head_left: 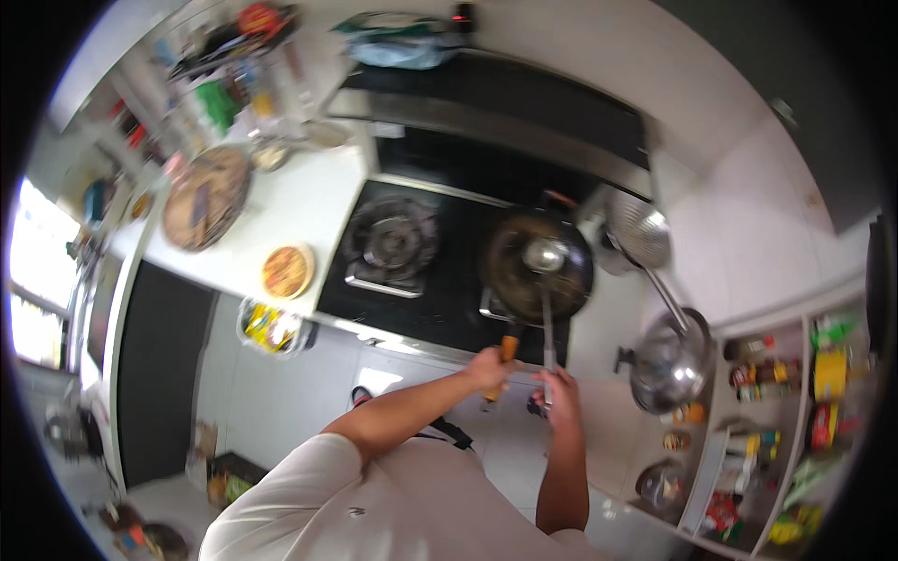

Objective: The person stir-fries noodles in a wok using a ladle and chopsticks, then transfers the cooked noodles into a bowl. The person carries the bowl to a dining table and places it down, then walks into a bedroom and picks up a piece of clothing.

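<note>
A dark wok (505, 270) rests over the right burner of the black gas hob. My left hand (491, 369) is closed round the wok's wooden handle (508, 347), near the hob's front edge. In my right hand (560, 395) is the long metal handle of a ladle (544, 256), whose round bowl lies inside the wok. What the wok contains is too blurred to tell.
Left of the hob, a bowl of food (288, 271) and a round wooden chopping board (208, 198) sit on the white counter. A bare burner (391, 240) is beside the wok. A perforated strainer (640, 228) and a metal pan (670, 365) stand at the right.
</note>
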The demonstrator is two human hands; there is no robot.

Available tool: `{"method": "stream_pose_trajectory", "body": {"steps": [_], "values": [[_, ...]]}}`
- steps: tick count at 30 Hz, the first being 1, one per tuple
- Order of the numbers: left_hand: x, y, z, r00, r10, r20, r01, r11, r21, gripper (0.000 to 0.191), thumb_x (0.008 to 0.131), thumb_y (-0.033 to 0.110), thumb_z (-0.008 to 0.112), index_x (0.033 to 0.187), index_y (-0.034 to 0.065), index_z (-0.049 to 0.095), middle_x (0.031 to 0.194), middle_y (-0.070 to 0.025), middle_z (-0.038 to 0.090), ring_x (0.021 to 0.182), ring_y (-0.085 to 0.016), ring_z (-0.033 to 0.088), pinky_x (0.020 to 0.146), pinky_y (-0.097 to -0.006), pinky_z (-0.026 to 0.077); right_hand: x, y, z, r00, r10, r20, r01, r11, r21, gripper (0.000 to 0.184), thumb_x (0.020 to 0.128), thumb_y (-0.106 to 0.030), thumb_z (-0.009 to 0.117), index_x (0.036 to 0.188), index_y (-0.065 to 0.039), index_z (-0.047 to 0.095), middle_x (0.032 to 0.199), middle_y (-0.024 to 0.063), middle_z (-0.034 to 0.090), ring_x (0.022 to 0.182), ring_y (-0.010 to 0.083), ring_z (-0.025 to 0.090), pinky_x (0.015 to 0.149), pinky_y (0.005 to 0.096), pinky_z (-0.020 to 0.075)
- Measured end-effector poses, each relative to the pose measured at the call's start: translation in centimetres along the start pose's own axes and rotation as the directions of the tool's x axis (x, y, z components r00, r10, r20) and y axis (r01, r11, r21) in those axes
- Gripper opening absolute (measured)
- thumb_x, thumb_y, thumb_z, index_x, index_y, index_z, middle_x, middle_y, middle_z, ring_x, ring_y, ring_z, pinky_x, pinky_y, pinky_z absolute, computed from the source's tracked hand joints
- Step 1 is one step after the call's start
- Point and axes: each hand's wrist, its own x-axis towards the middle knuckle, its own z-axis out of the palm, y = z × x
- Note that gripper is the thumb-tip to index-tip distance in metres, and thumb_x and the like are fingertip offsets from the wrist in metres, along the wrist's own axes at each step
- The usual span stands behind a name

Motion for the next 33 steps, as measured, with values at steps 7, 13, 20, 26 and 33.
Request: {"method": "stream_pose_trajectory", "body": {"steps": [7,13,20,26,33], "values": [[-8.4,-4.6,-9.5,0.985,0.111,-0.128,-0.126,0.986,-0.112,0.057,0.102,0.03,0.063,0.149,0.0015,0.048,0.115,-0.0142,0.072,0.097,-0.021,0.073,0.082,-0.0357,0.058,-2.5,-3.0,5.1,0.414,-0.901,-0.134,0.484,0.342,-0.806,0.042,0.101,-0.011,0.06,0.141,-0.001,0.056,0.125,0.0125,0.064,0.116,0.0234,0.061,0.099,0.038,0.048],[-22.7,-17.1,-25.7,0.782,-0.282,-0.557,-0.188,0.744,-0.641,0.03,0.103,0.016,0.06,0.13,0.0023,0.06,0.109,-0.0113,0.073,0.084,-0.019,0.074,0.073,-0.0323,0.06,-3.8,-4.5,22.3,0.599,-0.781,0.176,0.789,0.539,-0.294,0.024,0.101,-0.002,0.059,0.123,0.001,0.067,0.11,0.011,0.068,0.096,0.0178,0.067,0.087,0.0305,0.0543],[-34.7,-29.4,-38.0,0.378,-0.516,-0.769,-0.361,0.683,-0.635,0.017,0.096,0.012,0.073,0.083,0.0074,0.064,0.07,-0.0007,0.061,0.06,-0.008,0.054,0.055,-0.0244,0.043,-5.7,7.4,45.9,0.565,-0.393,0.726,0.81,0.432,-0.396,0.02,0.098,-0.009,0.066,0.116,-0.004,0.072,0.097,0.012,0.073,0.081,0.0239,0.072,0.07,0.035,0.0577],[-39.7,-34.2,-47.4,0.281,-0.322,-0.904,-0.368,0.834,-0.411,0.035,0.098,0.023,0.075,0.071,0.0125,0.055,0.061,0.0065,0.05,0.056,-0.005,0.037,0.053,-0.0266,0.031,-11.4,15.5,59.9,0.416,-0.011,0.91,0.885,0.236,-0.401,0.024,0.095,-0.02,0.066,0.116,-0.011,0.073,0.102,0.0124,0.074,0.091,0.0351,0.072,0.077,0.046,0.0593],[-43.7,-37.5,-56.1,0.341,-0.529,-0.777,-0.477,0.615,-0.628,0.027,0.103,0.026,0.067,0.083,0.0086,0.063,0.062,0.0045,0.048,0.05,-0.008,0.042,0.048,-0.0257,0.034,-9.5,11.8,67.2,0.564,-0.212,0.798,0.825,0.185,-0.534,0.025,0.093,-0.017,0.07,0.117,-0.009,0.074,0.096,0.0094,0.075,0.072,0.0278,0.072,0.067,0.0391,0.0575]]}}
